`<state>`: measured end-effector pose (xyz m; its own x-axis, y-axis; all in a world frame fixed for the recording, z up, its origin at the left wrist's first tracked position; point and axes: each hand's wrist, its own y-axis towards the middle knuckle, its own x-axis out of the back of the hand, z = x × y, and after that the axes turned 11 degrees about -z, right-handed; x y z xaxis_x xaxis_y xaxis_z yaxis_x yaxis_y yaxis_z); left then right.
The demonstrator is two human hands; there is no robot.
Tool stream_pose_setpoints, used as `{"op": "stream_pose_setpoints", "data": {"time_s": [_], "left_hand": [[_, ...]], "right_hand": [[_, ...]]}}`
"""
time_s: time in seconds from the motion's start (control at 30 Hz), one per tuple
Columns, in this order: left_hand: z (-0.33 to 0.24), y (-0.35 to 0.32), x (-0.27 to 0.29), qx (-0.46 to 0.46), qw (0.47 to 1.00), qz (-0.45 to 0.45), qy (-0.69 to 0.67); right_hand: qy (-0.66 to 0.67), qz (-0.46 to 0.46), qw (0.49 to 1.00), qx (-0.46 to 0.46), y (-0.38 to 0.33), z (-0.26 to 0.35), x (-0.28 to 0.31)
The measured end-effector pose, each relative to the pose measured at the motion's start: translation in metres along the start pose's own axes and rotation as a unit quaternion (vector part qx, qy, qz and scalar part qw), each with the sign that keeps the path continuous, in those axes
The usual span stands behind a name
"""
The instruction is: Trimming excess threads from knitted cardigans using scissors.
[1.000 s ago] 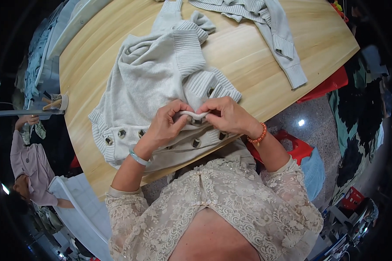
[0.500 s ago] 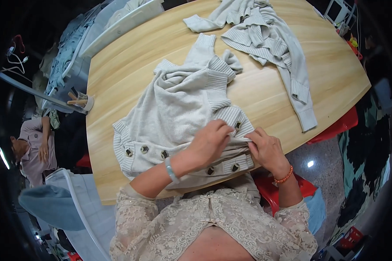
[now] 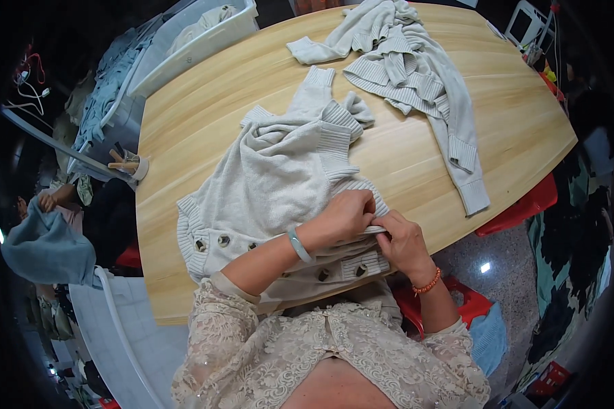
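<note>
Together, left hand (image 3: 348,213) and right hand (image 3: 404,242) pinch the ribbed knit cardigan's (image 3: 273,177) narrow edge (image 3: 374,230).

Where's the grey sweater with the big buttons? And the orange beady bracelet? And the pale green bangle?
Sweater with buttons (image 3: 276,177): head view, on its body fabric.
Orange bracelet (image 3: 430,285): head view, on its beads.
Green bangle (image 3: 298,246): head view, on its band.

At the wooden table's left edge (image 3: 155,211) stands a cup (image 3: 142,170) of tools (image 3: 123,165).
</note>
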<state>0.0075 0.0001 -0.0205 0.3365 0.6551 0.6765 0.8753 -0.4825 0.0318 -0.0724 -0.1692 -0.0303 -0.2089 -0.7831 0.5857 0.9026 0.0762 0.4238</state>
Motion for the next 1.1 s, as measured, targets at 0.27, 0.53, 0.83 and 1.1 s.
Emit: {"op": "stream_pose_setpoints", "data": {"time_s": [0.27, 0.53, 0.83, 1.1], "left_hand": [[0.023, 0.001, -0.005, 0.207, 0.906, 0.04, -0.368], [0.024, -0.006, 0.012, 0.211, 0.89, 0.05, -0.4], [0.014, -0.036, 0.01, 0.064, 0.954, 0.032, -0.292], [0.011, -0.038, 0.012, 0.043, 0.984, -0.031, -0.168]], "right_hand": [[0.037, -0.064, 0.995, -0.06, -0.001, 0.011, -0.002], [0.006, -0.045, 0.999, 0.006, 0.001, 0.008, -0.007], [0.042, -0.006, 0.999, -0.028, -0.003, -0.003, -0.004], [0.131, 0.048, 0.989, -0.047, 0.005, 0.0, 0.001]]}}
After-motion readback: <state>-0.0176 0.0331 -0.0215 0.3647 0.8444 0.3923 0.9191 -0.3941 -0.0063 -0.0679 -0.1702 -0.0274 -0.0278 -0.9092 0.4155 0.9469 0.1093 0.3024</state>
